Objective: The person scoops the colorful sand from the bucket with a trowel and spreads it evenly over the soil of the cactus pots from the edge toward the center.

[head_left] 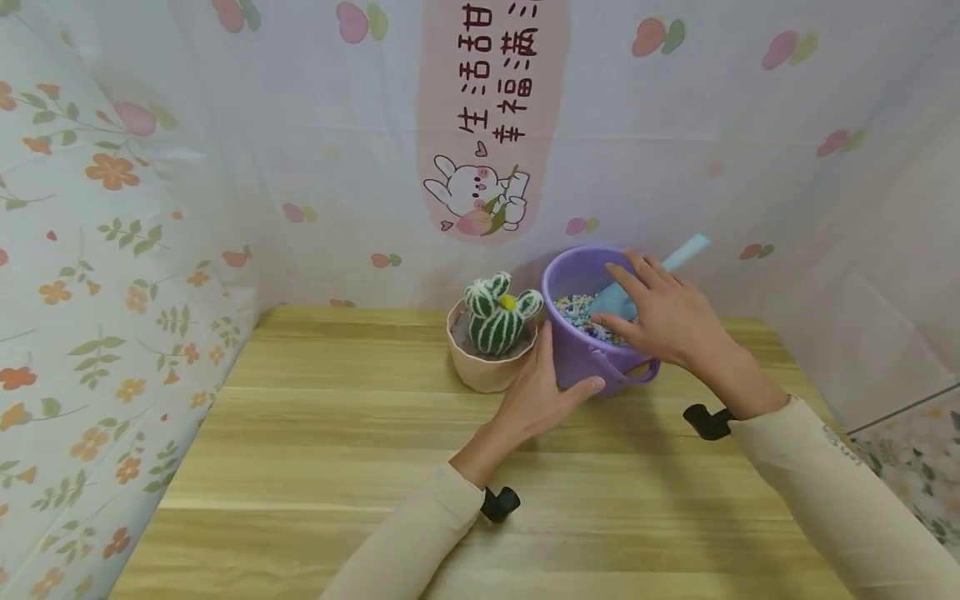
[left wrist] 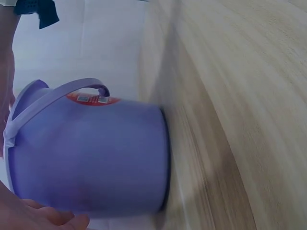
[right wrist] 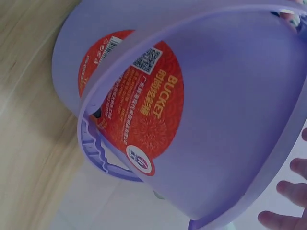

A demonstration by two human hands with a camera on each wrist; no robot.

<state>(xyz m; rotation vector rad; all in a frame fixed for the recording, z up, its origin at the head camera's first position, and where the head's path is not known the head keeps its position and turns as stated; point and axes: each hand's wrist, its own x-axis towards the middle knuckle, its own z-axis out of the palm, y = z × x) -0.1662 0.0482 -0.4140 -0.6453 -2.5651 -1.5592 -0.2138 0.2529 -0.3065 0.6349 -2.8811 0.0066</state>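
Observation:
A purple bucket [head_left: 572,360] stands upright at the back right of the table, holding small multicoloured beads [head_left: 572,309]. A light blue scoop [head_left: 686,252] leans in it, its head in the beads and its handle sticking up past the rim. My left hand [head_left: 534,398] rests against the bucket's near left side with fingers and thumb spread. Above the bucket's right rim is my right hand [head_left: 670,318], fingers spread beside the scoop and gripping nothing that shows. In the right wrist view its fingertips [right wrist: 292,188] lie apart near the rim.
A knitted cactus [head_left: 497,327] in a beige pot [head_left: 480,375] stands left of the bucket, close by my left fingers. The bucket's handle [left wrist: 53,98] hangs on the near side. Printed cloth [head_left: 337,167] covers the wall behind the wooden table [head_left: 315,450].

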